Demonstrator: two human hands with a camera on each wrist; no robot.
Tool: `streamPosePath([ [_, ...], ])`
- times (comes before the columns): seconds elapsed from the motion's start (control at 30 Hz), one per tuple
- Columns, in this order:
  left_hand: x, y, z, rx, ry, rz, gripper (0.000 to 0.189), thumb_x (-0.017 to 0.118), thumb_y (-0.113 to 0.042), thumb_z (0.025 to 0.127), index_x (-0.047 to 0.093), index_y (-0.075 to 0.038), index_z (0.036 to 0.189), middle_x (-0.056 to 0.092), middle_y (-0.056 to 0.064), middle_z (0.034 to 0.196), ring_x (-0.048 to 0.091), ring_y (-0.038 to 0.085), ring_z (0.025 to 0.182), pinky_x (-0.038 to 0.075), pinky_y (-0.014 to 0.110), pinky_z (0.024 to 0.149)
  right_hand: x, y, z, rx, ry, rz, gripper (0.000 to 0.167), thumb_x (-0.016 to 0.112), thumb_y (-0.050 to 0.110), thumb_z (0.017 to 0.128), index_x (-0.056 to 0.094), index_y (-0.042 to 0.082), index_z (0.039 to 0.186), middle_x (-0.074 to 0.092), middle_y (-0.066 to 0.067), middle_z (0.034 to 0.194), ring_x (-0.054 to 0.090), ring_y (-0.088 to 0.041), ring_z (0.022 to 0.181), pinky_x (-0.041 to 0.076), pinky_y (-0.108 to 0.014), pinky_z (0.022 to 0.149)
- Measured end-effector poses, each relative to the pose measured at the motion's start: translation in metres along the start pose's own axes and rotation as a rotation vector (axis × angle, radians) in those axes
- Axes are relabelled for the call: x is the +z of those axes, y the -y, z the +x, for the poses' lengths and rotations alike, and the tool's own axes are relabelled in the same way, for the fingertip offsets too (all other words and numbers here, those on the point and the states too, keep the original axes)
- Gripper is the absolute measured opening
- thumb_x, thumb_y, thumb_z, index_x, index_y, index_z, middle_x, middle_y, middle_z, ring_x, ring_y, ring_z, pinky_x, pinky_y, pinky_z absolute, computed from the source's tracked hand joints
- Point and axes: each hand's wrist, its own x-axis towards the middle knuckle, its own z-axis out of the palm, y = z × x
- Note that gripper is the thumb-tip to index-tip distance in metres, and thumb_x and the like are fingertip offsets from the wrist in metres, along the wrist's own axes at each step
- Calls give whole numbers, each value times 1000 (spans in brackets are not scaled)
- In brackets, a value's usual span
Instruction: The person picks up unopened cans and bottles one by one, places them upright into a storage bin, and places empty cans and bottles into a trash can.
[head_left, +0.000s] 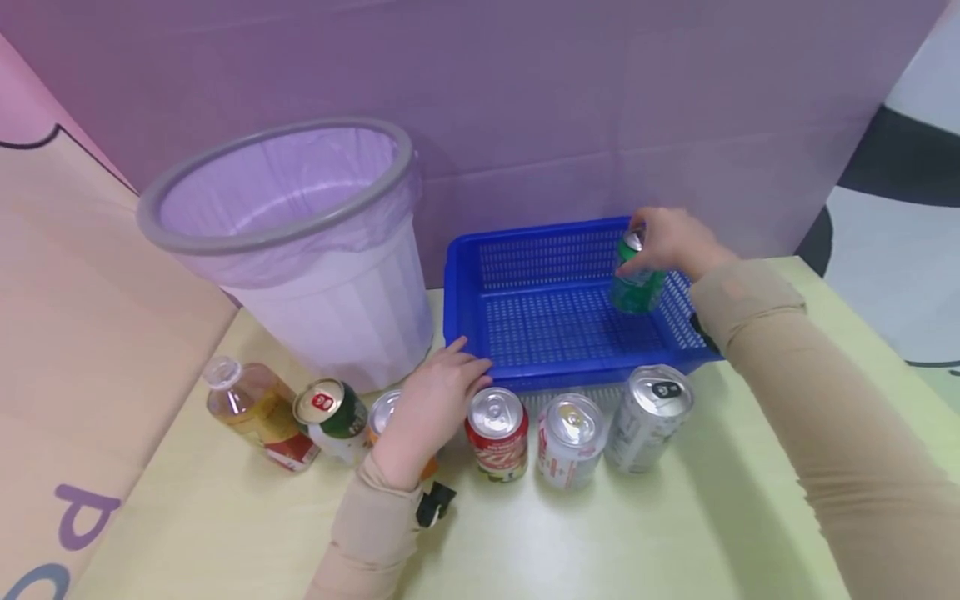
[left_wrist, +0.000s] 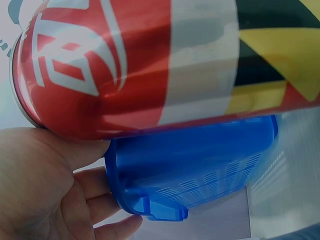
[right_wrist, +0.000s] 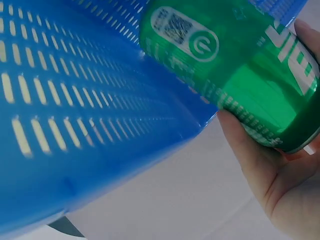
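- Green cylindrical metal can (head_left: 636,293): inside the right end of the rectangular blue mesh plastic basket (head_left: 555,377); contact with the basket floor cannot be confirmed.
- Right hand (head_left: 675,237): grip holds the green can, thumb and fingers around its upper part.
- Left hand (head_left: 431,400): fingers at the basket's near left corner; whether the grip is closed on the rim cannot be told.
- Red metal can (head_left: 497,454): just beside the left hand, standing on the pale surface (head_left: 570,550).
- White-and-pink can (head_left: 567,457), silvery-white can (head_left: 645,425): stand right of it.
- White ribbed bin (head_left: 352,312), grey-rimmed: left of basket.
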Motion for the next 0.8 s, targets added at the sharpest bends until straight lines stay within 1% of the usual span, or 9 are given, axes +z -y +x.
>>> streamPosePath([
  [0.2,1,-1,0,-33,22,-29,27,61,-23,92,69,-7,112,69,9,113,49,30,128,34,43,111,2,0,2,1,39,-10,65,80,30,68,54,-6,115,60,-28,110,57,-43,99,47,-56,88],
  [0.4,1,-1,0,-10,18,3,26,61,-22,92,69,-6,112,69,10,113,50,30,127,36,43,110,4,1,6,13,84,-31,69,79,30,69,51,-7,120,58,-29,113,56,-44,101,46,-57,89],
  [0.53,0,0,1,-15,12,-2,26,62,-21,92,69,-5,111,69,10,112,50,31,127,35,43,111,7,6,13,-5,81,-43,69,78,27,71,50,-8,123,58,-28,114,56,-42,102,46,-55,89],
  [0.63,0,1,0,-26,10,-8,26,62,-22,92,69,-6,111,69,11,112,50,31,127,36,43,110,13,8,18,-8,68,-37,66,77,24,72,50,-7,123,59,-26,114,57,-40,100,48,-53,87],
  [0.8,3,0,1,-16,13,-5,26,62,-22,92,69,-6,110,69,11,111,51,31,126,37,43,110,26,5,20,21,74,-56,63,77,25,74,50,-3,124,58,-25,115,58,-38,99,49,-52,82],
])
